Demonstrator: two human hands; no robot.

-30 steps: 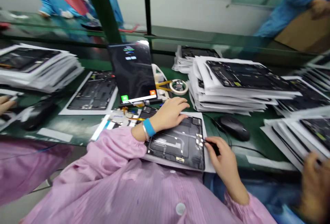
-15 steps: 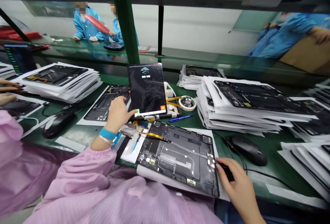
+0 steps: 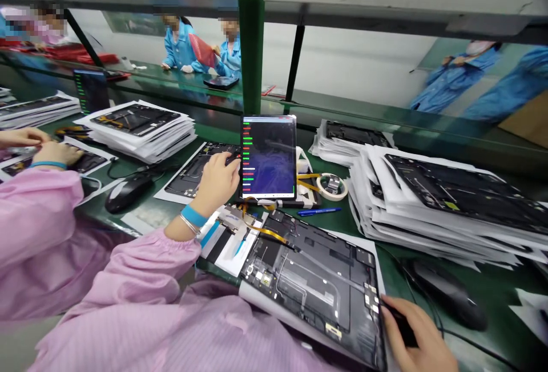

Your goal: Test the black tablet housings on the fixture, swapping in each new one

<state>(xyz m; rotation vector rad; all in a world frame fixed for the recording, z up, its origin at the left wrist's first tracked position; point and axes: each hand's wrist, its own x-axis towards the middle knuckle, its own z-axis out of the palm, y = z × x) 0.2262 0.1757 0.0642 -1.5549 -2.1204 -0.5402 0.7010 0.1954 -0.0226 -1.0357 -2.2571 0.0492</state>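
A lit tablet screen (image 3: pixel 269 161) stands upright, with rows of green, red and white marks down its left side. My left hand (image 3: pixel 218 184) has its bent fingers closed at the screen's left edge; the fingertips are partly hidden. An opened tablet housing (image 3: pixel 317 286) lies before me on white paper. From its upper left part, an orange flex cable (image 3: pixel 268 232) runs toward the screen. My right hand (image 3: pixel 419 335) grips a black plug-like piece (image 3: pixel 402 326) against the housing's right edge, beside small metal contacts. Part of that piece is hidden by the fingers.
Stacks of housings with paper between (image 3: pixel 428 218) stand at right, with another stack (image 3: pixel 141 138) at left. Two black mice (image 3: pixel 445 292) flank the work. A blue pen (image 3: pixel 319 211) and tape roll (image 3: pixel 331 186) lie behind. A co-worker's hands (image 3: pixel 53 152) are at far left.
The screen has gone from a dark page with buttons to a list of coloured marks. My left thumb has left the green button. The view has turned left; my right hand stays at the housing's edge.
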